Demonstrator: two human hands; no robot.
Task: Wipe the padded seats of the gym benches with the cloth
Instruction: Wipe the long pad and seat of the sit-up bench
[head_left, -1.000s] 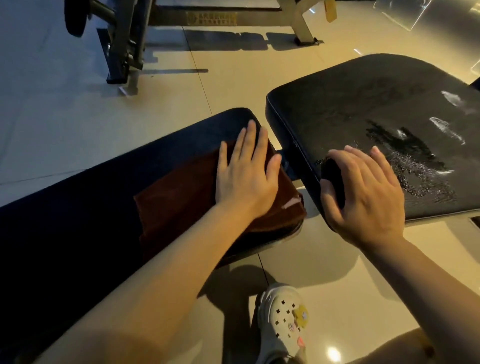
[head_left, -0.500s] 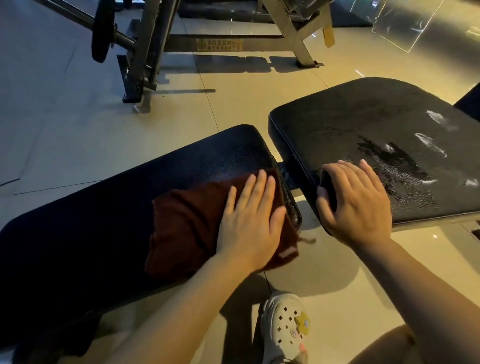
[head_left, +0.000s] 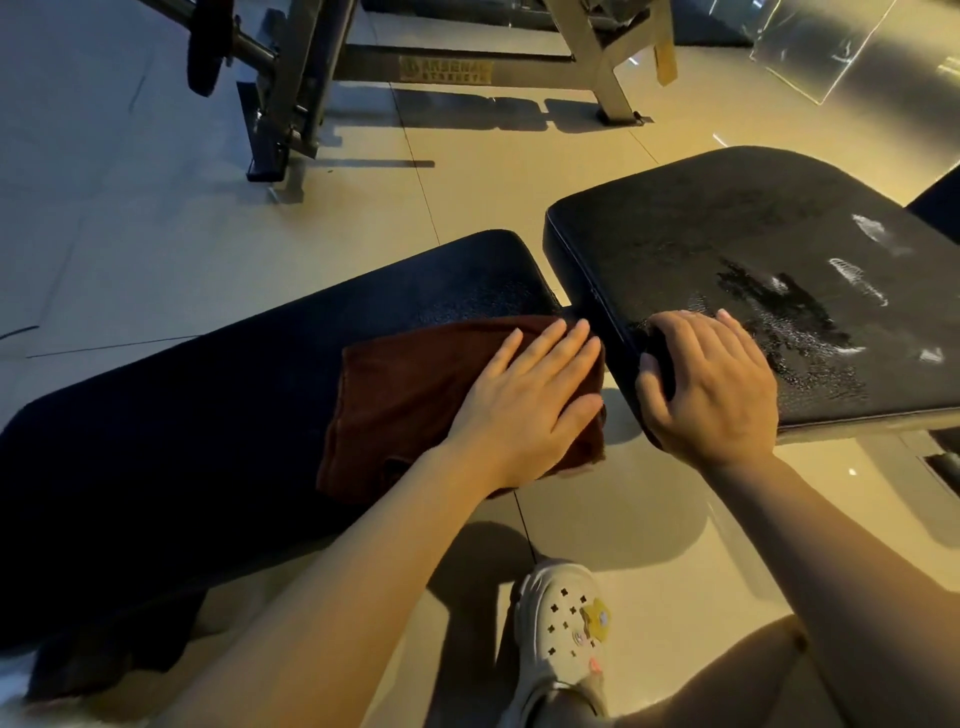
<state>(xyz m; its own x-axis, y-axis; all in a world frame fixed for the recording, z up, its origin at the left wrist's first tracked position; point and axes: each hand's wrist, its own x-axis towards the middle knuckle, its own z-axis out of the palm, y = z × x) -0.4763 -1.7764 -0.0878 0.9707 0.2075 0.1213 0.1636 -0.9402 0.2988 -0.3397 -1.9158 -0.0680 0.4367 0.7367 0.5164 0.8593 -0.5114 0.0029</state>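
Note:
A long black bench pad (head_left: 249, 395) runs across the left. A brown cloth (head_left: 400, 400) lies on its right end, one edge hanging over the near side. My left hand (head_left: 524, 410) presses flat on the cloth, fingers straight and pointing toward the gap between the pads. A wider black seat pad (head_left: 727, 234) sits to the right, with wet patches and white streaks on it. My right hand (head_left: 722, 384) is cupped over that pad's near left corner. Its thumb and fingers curl round a small dark object that I cannot identify.
A metal rack frame (head_left: 467, 67) with a barbell and weight plate (head_left: 208, 47) stands on the tiled floor behind the pads. My foot in a white clog (head_left: 561, 634) is below the gap. A clear sheet (head_left: 810, 47) lies at the far right.
My left hand has slid the cloth from the far side of the pad's right end toward its near edge. My right hand has stayed on the seat pad's corner.

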